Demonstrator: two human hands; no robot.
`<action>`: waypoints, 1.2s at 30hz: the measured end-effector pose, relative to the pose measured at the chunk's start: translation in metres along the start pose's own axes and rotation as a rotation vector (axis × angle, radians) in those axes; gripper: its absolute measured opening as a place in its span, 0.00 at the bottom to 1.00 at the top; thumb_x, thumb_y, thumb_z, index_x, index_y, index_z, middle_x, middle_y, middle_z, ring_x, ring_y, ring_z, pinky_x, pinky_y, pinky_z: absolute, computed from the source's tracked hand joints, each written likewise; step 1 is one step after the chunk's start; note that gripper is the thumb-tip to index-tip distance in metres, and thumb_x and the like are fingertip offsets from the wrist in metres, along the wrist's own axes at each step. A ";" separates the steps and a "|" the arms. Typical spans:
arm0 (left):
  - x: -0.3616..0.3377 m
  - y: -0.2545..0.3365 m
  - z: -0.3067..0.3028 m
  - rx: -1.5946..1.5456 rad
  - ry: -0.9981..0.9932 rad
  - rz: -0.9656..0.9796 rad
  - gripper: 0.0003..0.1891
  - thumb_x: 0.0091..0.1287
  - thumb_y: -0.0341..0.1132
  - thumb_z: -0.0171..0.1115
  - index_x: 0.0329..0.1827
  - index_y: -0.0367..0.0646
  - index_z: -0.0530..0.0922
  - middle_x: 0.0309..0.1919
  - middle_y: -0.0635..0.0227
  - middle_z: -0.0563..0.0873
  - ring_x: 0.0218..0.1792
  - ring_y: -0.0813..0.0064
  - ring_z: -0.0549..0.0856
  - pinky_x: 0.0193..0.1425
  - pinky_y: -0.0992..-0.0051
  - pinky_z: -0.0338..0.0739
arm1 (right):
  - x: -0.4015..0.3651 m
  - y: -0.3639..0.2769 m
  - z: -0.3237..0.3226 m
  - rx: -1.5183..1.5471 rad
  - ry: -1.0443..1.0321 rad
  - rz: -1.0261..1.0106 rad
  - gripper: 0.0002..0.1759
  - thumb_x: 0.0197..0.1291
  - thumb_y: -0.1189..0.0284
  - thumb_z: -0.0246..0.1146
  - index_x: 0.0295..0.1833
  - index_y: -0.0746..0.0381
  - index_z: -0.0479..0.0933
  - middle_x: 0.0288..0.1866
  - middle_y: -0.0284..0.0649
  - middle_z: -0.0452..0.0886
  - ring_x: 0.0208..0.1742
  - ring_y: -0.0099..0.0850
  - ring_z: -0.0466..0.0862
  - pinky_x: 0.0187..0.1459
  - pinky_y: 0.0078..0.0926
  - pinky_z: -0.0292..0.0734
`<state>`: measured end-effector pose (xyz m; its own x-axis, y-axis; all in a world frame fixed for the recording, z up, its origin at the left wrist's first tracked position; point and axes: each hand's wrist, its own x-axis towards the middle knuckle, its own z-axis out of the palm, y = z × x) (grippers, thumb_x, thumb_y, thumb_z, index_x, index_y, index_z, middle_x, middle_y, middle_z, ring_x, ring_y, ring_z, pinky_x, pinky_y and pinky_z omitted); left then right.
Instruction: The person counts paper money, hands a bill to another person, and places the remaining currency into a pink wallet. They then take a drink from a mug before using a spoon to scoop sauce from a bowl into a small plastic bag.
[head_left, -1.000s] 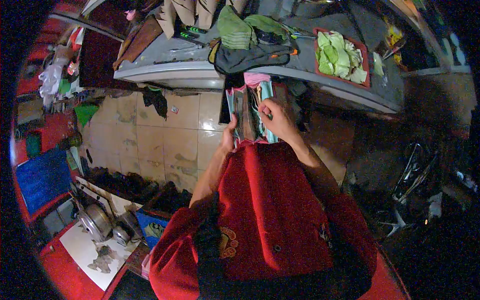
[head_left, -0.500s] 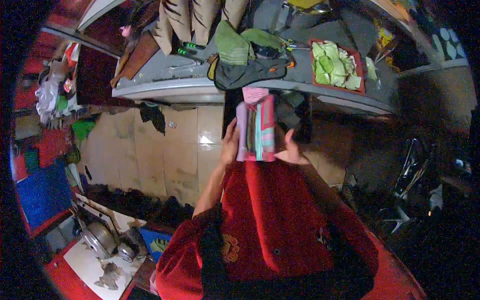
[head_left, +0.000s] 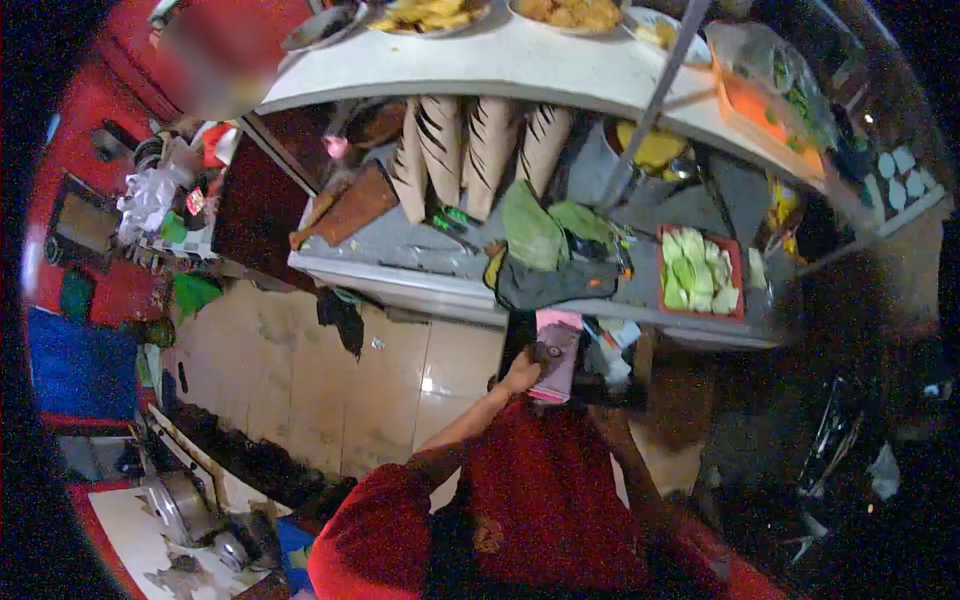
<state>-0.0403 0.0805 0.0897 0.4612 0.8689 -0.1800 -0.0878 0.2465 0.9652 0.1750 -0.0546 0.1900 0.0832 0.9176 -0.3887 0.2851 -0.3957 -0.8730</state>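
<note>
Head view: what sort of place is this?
Probably a food stall or small eatery's serving area: heaped yellow-brown food sits on the white upper shelf, and pale green leaves fill a red tray on the grey counter below.

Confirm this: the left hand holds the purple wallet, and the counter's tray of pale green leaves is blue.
One mistake: the tray is red, as the head view shows. The left hand holds the purple wallet, and pale green leaves lie in that tray.
</note>
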 end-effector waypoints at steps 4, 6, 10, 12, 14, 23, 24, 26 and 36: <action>0.029 -0.012 -0.035 0.225 0.071 0.040 0.20 0.57 0.33 0.56 0.54 0.39 0.75 0.46 0.57 0.81 0.47 0.57 0.80 0.52 0.66 0.74 | 0.001 0.017 0.004 0.052 -0.047 0.058 0.07 0.59 0.71 0.61 0.38 0.63 0.73 0.35 0.35 0.75 0.34 0.24 0.76 0.30 0.25 0.70; 0.038 -0.033 -0.046 0.540 0.089 0.285 0.22 0.56 0.33 0.56 0.55 0.40 0.74 0.48 0.53 0.80 0.49 0.53 0.79 0.53 0.65 0.74 | 0.011 0.019 0.008 0.063 -0.087 0.059 0.06 0.59 0.71 0.61 0.38 0.63 0.73 0.35 0.35 0.76 0.34 0.25 0.76 0.30 0.25 0.70; 0.015 0.016 -0.039 0.423 0.123 0.265 0.23 0.60 0.37 0.59 0.59 0.39 0.73 0.52 0.48 0.78 0.52 0.50 0.78 0.55 0.64 0.74 | 0.036 0.020 0.013 0.058 -0.178 0.049 0.06 0.58 0.72 0.61 0.38 0.63 0.73 0.36 0.36 0.76 0.33 0.26 0.77 0.29 0.25 0.71; -0.016 0.076 -0.024 0.509 0.156 0.224 0.26 0.66 0.44 0.60 0.62 0.36 0.70 0.54 0.51 0.78 0.54 0.56 0.79 0.58 0.67 0.73 | 0.053 0.025 0.011 0.061 -0.222 0.049 0.06 0.57 0.73 0.61 0.39 0.62 0.73 0.36 0.36 0.76 0.33 0.26 0.77 0.28 0.25 0.71; -0.054 0.163 0.002 0.415 -0.011 0.104 0.27 0.68 0.45 0.57 0.64 0.36 0.68 0.57 0.52 0.76 0.58 0.58 0.76 0.62 0.67 0.70 | 0.072 0.029 0.005 0.052 -0.278 0.054 0.06 0.57 0.73 0.61 0.39 0.62 0.73 0.36 0.36 0.76 0.32 0.26 0.77 0.28 0.25 0.71; -0.162 0.275 0.128 0.180 -0.918 0.049 0.27 0.77 0.45 0.37 0.74 0.39 0.55 0.74 0.52 0.55 0.75 0.57 0.53 0.77 0.63 0.45 | 0.189 0.034 0.007 0.083 -0.425 0.098 0.22 0.53 0.76 0.63 0.55 0.66 0.70 0.48 0.41 0.76 0.37 0.31 0.82 0.28 0.27 0.77; -0.170 0.273 0.140 0.167 -0.837 0.149 0.27 0.77 0.46 0.37 0.74 0.38 0.55 0.74 0.53 0.56 0.74 0.57 0.53 0.77 0.64 0.45 | 0.195 0.039 0.013 0.134 -0.377 0.072 0.30 0.52 0.75 0.64 0.62 0.66 0.64 0.54 0.43 0.73 0.41 0.34 0.82 0.30 0.28 0.79; -0.185 0.252 0.163 0.080 -0.651 0.334 0.29 0.77 0.50 0.36 0.73 0.39 0.56 0.73 0.54 0.58 0.74 0.57 0.55 0.76 0.64 0.46 | 0.182 0.041 0.036 0.100 -0.285 0.092 0.45 0.51 0.72 0.67 0.72 0.65 0.51 0.64 0.47 0.65 0.45 0.41 0.82 0.36 0.33 0.81; -0.262 0.143 0.207 0.164 0.138 0.141 0.29 0.75 0.52 0.40 0.66 0.35 0.68 0.67 0.55 0.69 0.70 0.56 0.62 0.74 0.61 0.53 | 0.193 0.200 0.112 -1.179 -1.247 -0.958 0.32 0.53 0.62 0.66 0.60 0.70 0.71 0.58 0.60 0.74 0.60 0.50 0.73 0.61 0.42 0.67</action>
<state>0.0091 -0.2008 0.3143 0.3285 0.9429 -0.0547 0.0069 0.0555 0.9984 0.1411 0.0392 -0.0926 -0.9144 0.0364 -0.4032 0.2509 0.8325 -0.4939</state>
